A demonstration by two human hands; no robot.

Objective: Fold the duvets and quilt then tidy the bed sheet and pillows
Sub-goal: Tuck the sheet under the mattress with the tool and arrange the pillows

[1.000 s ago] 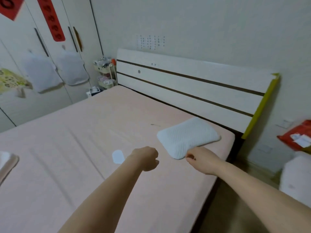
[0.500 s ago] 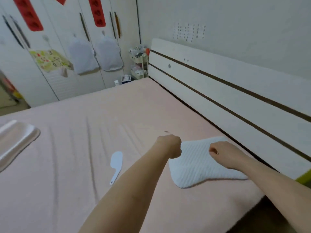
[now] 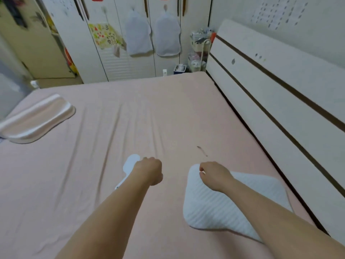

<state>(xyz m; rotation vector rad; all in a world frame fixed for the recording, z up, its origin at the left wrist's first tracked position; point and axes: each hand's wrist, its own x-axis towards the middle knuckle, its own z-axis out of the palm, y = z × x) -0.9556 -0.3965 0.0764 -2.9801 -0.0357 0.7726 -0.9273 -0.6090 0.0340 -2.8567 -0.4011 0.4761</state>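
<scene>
A pink bed sheet (image 3: 149, 113) covers the mattress, with long creases across its middle. A white textured pillow (image 3: 214, 208) lies at the near right, close to the headboard (image 3: 280, 86). My right hand (image 3: 214, 174) is at the pillow's far left corner, its fingers curled on that corner. My left hand (image 3: 149, 171) is a closed fist above the sheet with nothing visible in it. A second pillow (image 3: 37, 118), pale pink and white, lies at the far left edge of the bed.
A small flat white paddle-shaped object (image 3: 130, 163) lies on the sheet, partly hidden under my left wrist. White wardrobe doors (image 3: 130, 62) with hanging bags stand beyond the bed. A small trolley (image 3: 199, 51) of items fills the corner by the headboard.
The view has swung left and down over the bed, bringing the second pillow fully into sight. My right hand has shifted from the pillow's near edge to its far left corner.
</scene>
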